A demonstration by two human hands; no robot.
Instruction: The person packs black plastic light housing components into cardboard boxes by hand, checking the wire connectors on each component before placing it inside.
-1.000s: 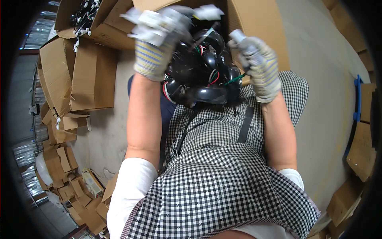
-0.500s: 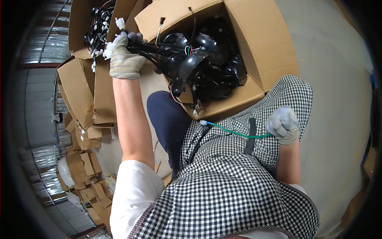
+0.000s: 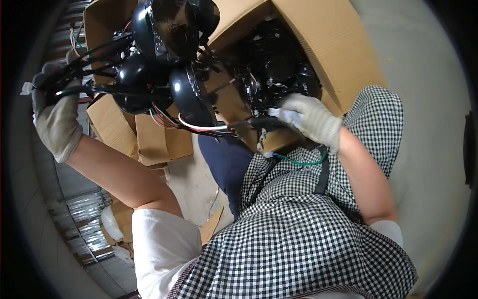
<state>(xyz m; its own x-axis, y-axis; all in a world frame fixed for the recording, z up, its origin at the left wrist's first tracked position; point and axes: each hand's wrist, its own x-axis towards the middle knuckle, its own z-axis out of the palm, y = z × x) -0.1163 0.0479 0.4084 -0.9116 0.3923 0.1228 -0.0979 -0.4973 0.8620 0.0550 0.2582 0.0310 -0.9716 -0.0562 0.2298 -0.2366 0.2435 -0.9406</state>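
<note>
My left hand [image 3: 57, 112], in a pale work glove, is raised at the upper left and closed around a bundle of black cables [image 3: 107, 89]. Several glossy black rounded housings [image 3: 164, 30] hang from these cables. Red, green and white wires [image 3: 199, 126] come out of the bundle. My gloved right hand [image 3: 313, 119] is closed at the near side of the open carton, close to a white connector [image 3: 275, 112] and a black cable. A green wire [image 3: 298, 162] with a pale plug runs down from it across the apron. The fingertips are partly smeared by motion.
The open cardboard carton [image 3: 343, 60] in front of me holds more black housings [image 3: 281, 65] and cables. Another box [image 3: 107, 15] stands at the far left behind the raised parts. Folded cardboard [image 3: 162, 137] lies to the left. My checked apron [image 3: 303, 229] covers my lap.
My left hand has moved left, lifting the black housings and cables out of the carton. My right hand has come up and left from my knee to the carton's near side.
</note>
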